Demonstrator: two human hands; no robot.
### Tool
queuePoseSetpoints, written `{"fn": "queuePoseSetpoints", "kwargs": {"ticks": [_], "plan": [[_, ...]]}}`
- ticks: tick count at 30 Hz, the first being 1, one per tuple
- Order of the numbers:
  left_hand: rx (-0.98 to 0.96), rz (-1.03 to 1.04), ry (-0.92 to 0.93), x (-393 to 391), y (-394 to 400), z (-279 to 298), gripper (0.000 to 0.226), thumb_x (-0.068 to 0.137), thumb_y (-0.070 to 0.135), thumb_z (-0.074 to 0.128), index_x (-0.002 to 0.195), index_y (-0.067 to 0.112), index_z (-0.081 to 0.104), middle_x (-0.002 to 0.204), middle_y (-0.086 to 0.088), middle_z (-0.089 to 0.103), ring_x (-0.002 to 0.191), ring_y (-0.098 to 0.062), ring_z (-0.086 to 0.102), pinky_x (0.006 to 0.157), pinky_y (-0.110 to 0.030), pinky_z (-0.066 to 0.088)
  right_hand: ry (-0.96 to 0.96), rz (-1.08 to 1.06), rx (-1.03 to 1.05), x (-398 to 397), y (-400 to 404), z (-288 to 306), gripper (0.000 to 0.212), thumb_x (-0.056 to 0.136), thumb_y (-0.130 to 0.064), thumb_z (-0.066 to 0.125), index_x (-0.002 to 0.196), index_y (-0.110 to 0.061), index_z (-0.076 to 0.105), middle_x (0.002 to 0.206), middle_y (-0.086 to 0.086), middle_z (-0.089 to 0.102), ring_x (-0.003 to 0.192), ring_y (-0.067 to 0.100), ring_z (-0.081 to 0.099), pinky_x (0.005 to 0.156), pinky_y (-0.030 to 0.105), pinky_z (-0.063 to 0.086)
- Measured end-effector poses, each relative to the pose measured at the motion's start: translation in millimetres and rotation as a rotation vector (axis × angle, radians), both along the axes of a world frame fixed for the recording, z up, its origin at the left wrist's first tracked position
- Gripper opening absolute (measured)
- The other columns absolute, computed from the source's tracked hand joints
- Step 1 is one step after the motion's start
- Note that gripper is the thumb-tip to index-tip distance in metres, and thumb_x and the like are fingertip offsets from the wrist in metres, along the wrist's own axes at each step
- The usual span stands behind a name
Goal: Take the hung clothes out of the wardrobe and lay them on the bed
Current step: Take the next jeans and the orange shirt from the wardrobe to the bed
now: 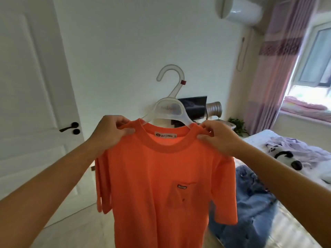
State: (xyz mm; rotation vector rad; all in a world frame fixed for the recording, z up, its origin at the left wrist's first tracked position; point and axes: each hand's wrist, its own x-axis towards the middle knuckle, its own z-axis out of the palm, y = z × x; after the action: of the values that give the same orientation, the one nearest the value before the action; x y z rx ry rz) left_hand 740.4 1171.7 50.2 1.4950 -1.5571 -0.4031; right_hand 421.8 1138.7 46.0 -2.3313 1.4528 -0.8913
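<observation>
While the orange T-shirt (161, 185) hangs on its white hanger (170, 108), left of the bed (265, 140), my left hand (109, 133) and right hand (218, 138) pinch its shoulders. Risk: the hanger may slip out the loose collar.

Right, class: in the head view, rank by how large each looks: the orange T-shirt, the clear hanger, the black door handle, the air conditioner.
1. orange T-shirt
2. clear hanger and air conditioner: they look alike; the hanger is nearer and the air conditioner is cut off by the frame, so unranked
3. black door handle
</observation>
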Motion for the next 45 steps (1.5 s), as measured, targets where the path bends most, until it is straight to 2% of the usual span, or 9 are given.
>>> {"fn": "queuePoseSetpoints", "kwargs": {"ticks": [6,11,18,24,27,30,34,42,45], "plan": [[0.057,-0.262,-0.061,-50,-103,-13,0.010,0.082,0.016,0.076,0.090,0.020,0.071,0.082,0.004,0.069,0.077,-0.010,0.063,0.063,-0.018,0.043,0.004,-0.219,0.044,-53,-43,-16,0.010,0.087,-0.021,0.068,0.096,-0.026,0.068,0.087,-0.010,0.064,0.080,0.007,0.059,0.069,0.024,0.043],[0.098,-0.451,-0.107,-96,-175,-27,0.011,0.083,0.017,0.074,0.090,0.023,0.069,0.085,0.003,0.068,0.080,-0.013,0.064,0.066,-0.022,0.046,-0.031,-0.399,0.075,-92,-67,-38,0.010,0.085,-0.019,0.071,0.095,-0.021,0.070,0.086,-0.003,0.067,0.083,0.013,0.061,0.078,0.034,0.049],[0.164,-0.670,-0.106,-175,-248,-54,0.011,0.082,0.015,0.075,0.093,0.017,0.071,0.086,-0.002,0.070,0.080,-0.015,0.067,0.067,-0.022,0.051,-0.067,-0.562,0.148,-151,-80,-68,0.011,0.085,-0.020,0.072,0.095,-0.024,0.071,0.084,-0.007,0.067,0.077,0.005,0.060,0.071,0.027,0.048],[0.208,-0.746,-0.108,-260,-303,-83,0.010,0.081,0.013,0.076,0.089,0.017,0.071,0.081,-0.003,0.071,0.076,-0.015,0.069,0.064,-0.020,0.053,-0.053,-0.632,0.181,-217,-98,-93,0.009,0.086,-0.018,0.072,0.094,-0.021,0.071,0.085,-0.007,0.066,0.072,-0.001,0.056,0.062,0.008,0.040],[0.225,-0.781,-0.150,-306,-329,-101,0.007,0.082,0.018,0.076,0.088,0.019,0.072,0.080,-0.003,0.072,0.073,-0.013,0.068,0.060,-0.017,0.052,-0.043,-0.644,0.224,-261,-116,-110,0.007,0.085,-0.018,0.072,0.090,-0.022,0.069,0.086,-0.003,0.066,0.078,0.007,0.059,0.067,0.012,0.042],[0.300,-0.826,-0.216,-341,-358,-121,0.006,0.084,0.019,0.074,0.089,0.020,0.072,0.083,-0.005,0.072,0.077,-0.019,0.069,0.069,-0.024,0.056,0.022,-0.623,0.294,-300,-137,-125,0.008,0.086,-0.022,0.070,0.093,-0.017,0.068,0.089,-0.001,0.066,0.084,0.014,0.060,0.077,0.027,0.047],[0.388,-0.866,-0.253,-381,-395,-150,0.005,0.085,0.017,0.073,0.089,0.017,0.071,0.081,-0.005,0.073,0.077,-0.018,0.070,0.073,-0.031,0.058,0.073,-0.572,0.395,-341,-170,-150,0.008,0.088,-0.024,0.067,0.095,-0.019,0.067,0.091,-0.003,0.066,0.085,0.012,0.061,0.079,0.032,0.051],[0.510,-0.863,-0.288,-451,-477,-219,0.005,0.084,0.023,0.074,0.087,0.020,0.072,0.079,-0.002,0.073,0.075,-0.015,0.069,0.073,-0.031,0.057,0.113,-0.591,0.576,-401,-245,-208,0.007,0.086,-0.022,0.066,0.088,-0.025,0.060,0.089,-0.003,0.064,0.083,0.013,0.059,0.078,0.033,0.051],[0.533,-0.878,-0.306,-480,-517,-250,0.005,0.083,0.026,0.074,0.085,0.022,0.073,0.078,-0.001,0.072,0.075,-0.014,0.069,0.074,-0.032,0.059,0.137,-0.604,0.626,-424,-281,-226,0.021,0.087,-0.020,0.066,0.077,-0.033,0.051,0.087,-0.004,0.060,0.082,0.013,0.056,0.072,0.026,0.045]]}}
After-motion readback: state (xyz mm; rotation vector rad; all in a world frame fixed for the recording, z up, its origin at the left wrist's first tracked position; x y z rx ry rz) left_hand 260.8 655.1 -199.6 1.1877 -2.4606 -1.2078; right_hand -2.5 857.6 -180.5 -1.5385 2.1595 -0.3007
